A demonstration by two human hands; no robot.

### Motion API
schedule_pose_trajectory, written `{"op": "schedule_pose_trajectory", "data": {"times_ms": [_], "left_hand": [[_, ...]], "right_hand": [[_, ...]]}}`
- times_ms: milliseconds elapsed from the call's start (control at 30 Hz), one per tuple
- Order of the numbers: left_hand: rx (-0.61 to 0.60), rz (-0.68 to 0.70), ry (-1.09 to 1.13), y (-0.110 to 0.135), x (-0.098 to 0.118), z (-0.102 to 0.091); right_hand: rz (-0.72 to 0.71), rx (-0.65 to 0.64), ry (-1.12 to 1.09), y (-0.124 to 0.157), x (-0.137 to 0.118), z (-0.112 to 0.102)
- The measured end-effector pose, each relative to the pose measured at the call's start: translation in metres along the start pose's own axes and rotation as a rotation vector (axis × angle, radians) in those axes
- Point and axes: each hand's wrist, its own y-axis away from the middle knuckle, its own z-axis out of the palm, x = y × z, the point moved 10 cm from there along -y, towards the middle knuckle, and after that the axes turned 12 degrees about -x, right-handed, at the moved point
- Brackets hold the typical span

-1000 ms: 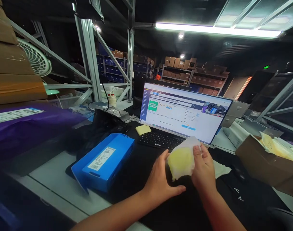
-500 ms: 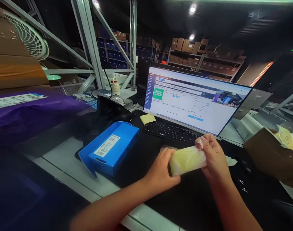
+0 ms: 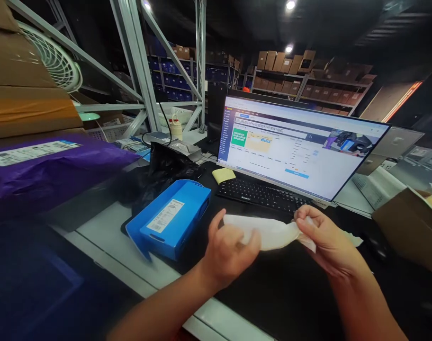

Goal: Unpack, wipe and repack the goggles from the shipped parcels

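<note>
A limp white wrapper (image 3: pixel 273 232) stretches between my two hands above the black desk mat. It looks thin, with a yellowish tint along its lower edge. My left hand (image 3: pixel 228 248) is closed on the wrapper's left end, its fingers curled in front of the material and slightly blurred. At the other end, my right hand (image 3: pixel 320 237) pinches the bunched, twisted part between thumb and fingers. Whether anything lies inside the wrapper cannot be seen. Left of my hands sits a blue box (image 3: pixel 176 213) with a white label on top and its near flap hanging down.
Behind my hands stand a keyboard (image 3: pixel 253 192) and a lit monitor (image 3: pixel 294 142), with a yellow paper pad (image 3: pixel 223 175) beside them. A mouse (image 3: pixel 375 246) and a brown carton (image 3: pixel 409 227) are at the right. At left lies a purple parcel (image 3: pixel 67 166).
The yellow-green wrapped bundle between my hands now appears as a flatter white strip. My left hand has turned and curled its fingers; my right hand keeps its pinch. The view has shifted slightly.
</note>
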Motion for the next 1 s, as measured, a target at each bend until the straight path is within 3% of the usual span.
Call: {"op": "schedule_pose_trajectory", "data": {"times_ms": [100,167,333,467,533,633,733,800,867,933,1000], "left_hand": [[0.111,0.049,-0.077,0.012,0.007,-0.001],[0.109,0.064,-0.043,0.014,0.010,0.005],[-0.032,0.206,-0.074,0.002,0.032,0.020],[-0.183,0.206,0.307,0.010,0.032,0.034],[-0.203,0.104,0.545,0.018,0.023,0.041],[-0.200,-0.267,0.818,0.025,-0.014,0.057],[-0.362,-0.583,1.181,0.024,-0.034,0.086],[-0.559,-0.729,1.545,0.024,-0.027,0.109],[-0.775,-0.866,1.923,0.028,-0.006,0.123],[-0.971,-0.935,2.199,0.034,0.018,0.126],[-1.136,-0.902,2.339,0.038,0.038,0.122]], "right_hand": [[0.019,0.055,-0.076,-0.007,0.007,0.003],[0.010,0.108,-0.123,-0.008,0.008,0.001],[-0.043,0.088,-0.269,-0.002,0.003,0.001],[-0.211,0.039,-0.155,0.009,-0.022,0.000],[-0.319,-0.006,0.020,0.017,-0.038,0.003],[-0.439,-0.113,0.366,0.030,-0.052,0.019],[-0.495,-0.222,0.575,0.039,-0.053,0.033],[-0.530,-0.276,0.622,0.043,-0.052,0.038],[-0.566,-0.310,0.635,0.045,-0.054,0.039],[-0.610,-0.342,0.639,0.049,-0.058,0.042],[-0.650,-0.413,0.686,0.054,-0.061,0.053]]}}
